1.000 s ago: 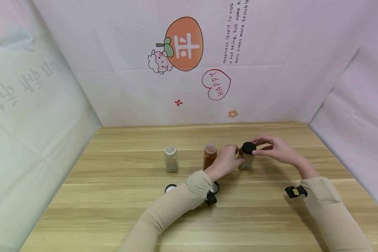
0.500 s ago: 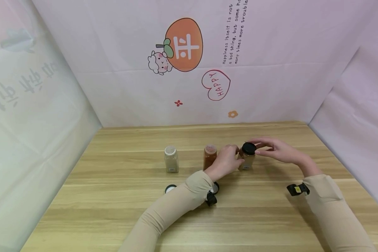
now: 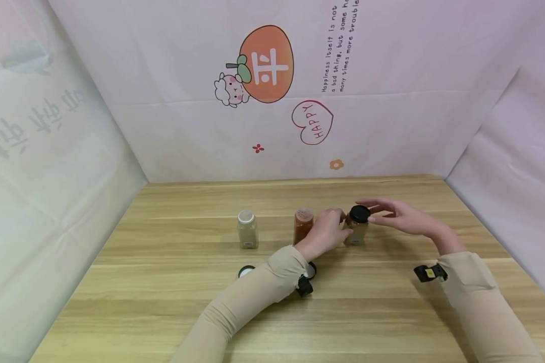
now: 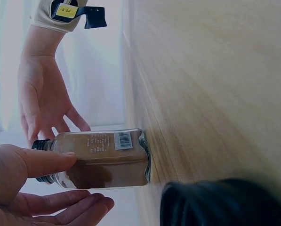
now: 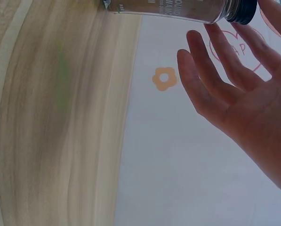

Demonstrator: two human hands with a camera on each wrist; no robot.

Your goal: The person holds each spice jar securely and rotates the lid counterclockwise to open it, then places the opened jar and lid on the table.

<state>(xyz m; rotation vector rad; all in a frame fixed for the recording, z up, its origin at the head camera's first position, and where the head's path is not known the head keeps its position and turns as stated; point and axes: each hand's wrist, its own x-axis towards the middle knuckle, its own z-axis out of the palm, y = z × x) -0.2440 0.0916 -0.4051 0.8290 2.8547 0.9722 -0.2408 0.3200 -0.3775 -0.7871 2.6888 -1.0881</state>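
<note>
A square clear spice jar point(image 4: 102, 157) of brown powder with a black lid point(image 3: 360, 214) stands upright at the right of the table. My left hand point(image 3: 329, 231) holds its body, thumb on one side and curled fingers on the other, as the left wrist view shows. My right hand point(image 3: 401, 217) has its thumb and fingers around the lid; in the right wrist view the fingertips reach the lid point(image 5: 244, 10) from below and the outer fingers spread free. Left of my left hand stands a lidless jar of red-brown powder point(image 3: 303, 229), its shaker top showing.
A third jar of pale powder point(image 3: 248, 232), also with its shaker top bare, stands further left. Two removed black lids lie upturned in front: one lid point(image 3: 246, 270) below the pale jar, another lid point(image 3: 311, 270) partly behind my left wrist. A printed cloth wall point(image 3: 200, 146) closes the back.
My right hand has shifted slightly around the lid: its thumb has slid right and its fingers have reached further over the back. My left hand and the jars stay in place.
</note>
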